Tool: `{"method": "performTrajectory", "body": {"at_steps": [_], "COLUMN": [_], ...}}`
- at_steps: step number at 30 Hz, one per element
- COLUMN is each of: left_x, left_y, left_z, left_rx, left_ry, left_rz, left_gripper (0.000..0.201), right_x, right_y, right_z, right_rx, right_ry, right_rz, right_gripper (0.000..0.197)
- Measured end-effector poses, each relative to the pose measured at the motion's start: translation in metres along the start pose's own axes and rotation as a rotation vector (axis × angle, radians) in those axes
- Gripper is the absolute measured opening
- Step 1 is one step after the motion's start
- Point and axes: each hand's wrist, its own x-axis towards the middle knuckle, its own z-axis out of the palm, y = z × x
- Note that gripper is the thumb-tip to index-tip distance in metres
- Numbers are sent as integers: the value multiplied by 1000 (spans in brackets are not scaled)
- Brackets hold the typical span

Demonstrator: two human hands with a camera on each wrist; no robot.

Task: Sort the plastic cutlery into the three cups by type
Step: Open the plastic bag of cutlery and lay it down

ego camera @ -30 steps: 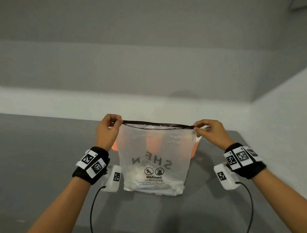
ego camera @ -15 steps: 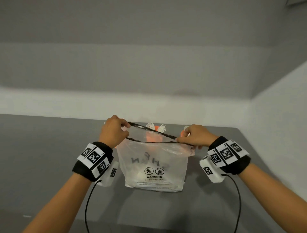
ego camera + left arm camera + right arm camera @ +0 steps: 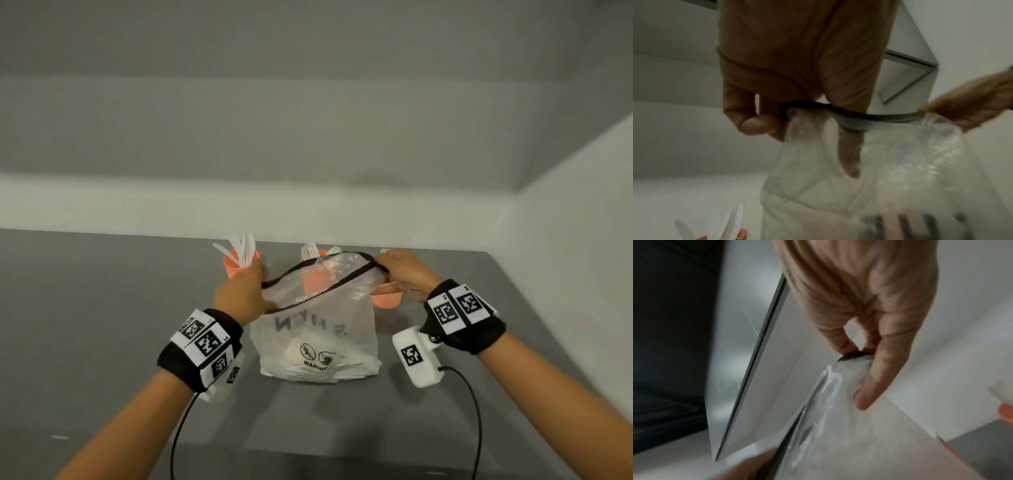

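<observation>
Head view: nearest, two forearms with black wristbands [image 3: 202,346] carrying square markers. Between the hands, a clear plastic bag [image 3: 318,342] standing on the grey table [image 3: 102,325], its black-edged mouth [image 3: 318,291] pulled apart. Left hand [image 3: 241,294] pinching the near-left rim, thumb over the black strip, one finger inside the bag in the left wrist view. Right hand [image 3: 406,274] pinching the far-right rim, fingers curled on it. Beyond the left hand, an orange cup [image 3: 233,265] with white knives [image 3: 245,248]. Behind the bag, a second orange cup [image 3: 317,279] holding forks [image 3: 310,250]. Just under the right hand, a third orange cup [image 3: 387,298], contents hidden.
</observation>
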Motion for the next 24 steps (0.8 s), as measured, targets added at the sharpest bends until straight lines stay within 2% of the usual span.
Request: {"method": "performTrajectory", "body": {"at_steps": [3,7,9,11,15,17,19,21,23,24], "left_x": [-7,-10,-8,-3,11,16,18,16,13,9], "left_y": [-1,-1,0,-1,-8,-8,-7,-4,-3,-3], "left_z": [22,31,25,13,-14,-21,-20,-19,-19,-18], "left_rx": [194,270,221,65,-139,-193,-203,-187,-117,-49], "left_ry": [-175,-166,-85,53,314,376,414,430,379,309], "left_rz": [55,53,25,-13,6,15,30,43,39,28], "left_gripper": [47,46,49,43,43,46,50,47,42,44], "right_x": [-2,-4,-6,-10,-17,-21,-26,-29,-26,-21], "right_y": [-3,-6,-8,-10,-12,-14,-16,-19,-21,-21], "right_z": [6,10,8,4,2,4,4,1,-2,-4], "right_rx": [93,-43,-125,-220,-628,-827,-913,-856,-640,-489], "right_ry": [20,93,92,70,61,63,17,8,107,173], "right_rz": [-59,-173,-219,-232,-266,-265,-241,-248,-309,-342], "right_gripper": [25,22,20,17,24,25,23,18,11,9]}}
